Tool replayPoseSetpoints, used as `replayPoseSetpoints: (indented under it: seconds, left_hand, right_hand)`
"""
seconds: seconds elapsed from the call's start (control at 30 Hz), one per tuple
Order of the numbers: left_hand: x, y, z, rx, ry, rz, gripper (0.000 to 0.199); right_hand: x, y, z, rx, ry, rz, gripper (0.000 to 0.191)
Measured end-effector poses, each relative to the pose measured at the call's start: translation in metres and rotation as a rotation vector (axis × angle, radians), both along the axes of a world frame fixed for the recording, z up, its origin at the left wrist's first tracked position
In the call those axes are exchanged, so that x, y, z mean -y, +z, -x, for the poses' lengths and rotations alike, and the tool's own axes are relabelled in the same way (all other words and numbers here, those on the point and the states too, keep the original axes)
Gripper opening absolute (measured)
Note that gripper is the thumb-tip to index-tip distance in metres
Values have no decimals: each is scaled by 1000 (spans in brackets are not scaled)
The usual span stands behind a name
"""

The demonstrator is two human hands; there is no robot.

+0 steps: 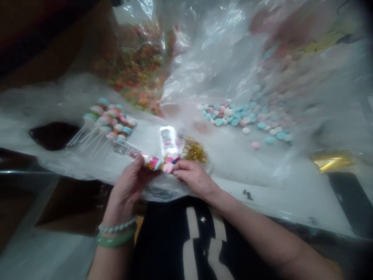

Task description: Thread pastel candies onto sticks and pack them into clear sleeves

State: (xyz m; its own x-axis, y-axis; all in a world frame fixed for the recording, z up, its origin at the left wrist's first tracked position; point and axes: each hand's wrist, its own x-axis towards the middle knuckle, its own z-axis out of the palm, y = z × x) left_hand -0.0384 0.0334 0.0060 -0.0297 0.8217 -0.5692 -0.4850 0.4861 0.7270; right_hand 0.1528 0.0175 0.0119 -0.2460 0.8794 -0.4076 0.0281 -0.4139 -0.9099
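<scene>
My left hand is closed around a narrow clear bag with colourful sweets inside. The bag lies nearly level, one end sticking out to the left. At its right end, the thumb and fingers of my right hand pinch a pale pink sweet. It is too blurred to tell whether this sweet is inside the bag. Just behind my hands lies a shiny clear packet with printing on it. Beside it, close to my right fingers, is a heap of gold twist ties.
Sweets on white sticks lie in a bunch at the left. Pastel round sweets are spread on plastic sheeting at the right. Behind sits a large heap of orange and green sweets. A gold foil piece lies far right.
</scene>
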Motion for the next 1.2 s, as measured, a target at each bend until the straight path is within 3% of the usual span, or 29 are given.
replayPoseSetpoints:
  seconds: [0.27, 0.6, 0.7, 0.83, 0.93, 1.2]
  left_hand:
    - [6, -2, 8, -70, -70, -8, 34]
    - [9, 1, -18, -75, -174, -26, 49]
    - [7, 3, -15, -11, -129, -23, 42]
    - [3, 7, -12, 121, 63, -35, 27]
    - [3, 6, -18, 163, 139, -30, 16]
    - [15, 0, -41, 178, 73, -62, 21]
  right_hand:
    - [-2, -2, -3, 144, 28, -140, 13]
    - [8, -7, 6, 344, 10, -559, 19]
    - [8, -8, 3, 301, 43, -555, 19]
    - [9, -10, -1, 291, 81, -547, 23]
    - [11, -8, 0, 351, 77, -555, 18]
    - [10, -7, 15, 295, -27, -447, 16]
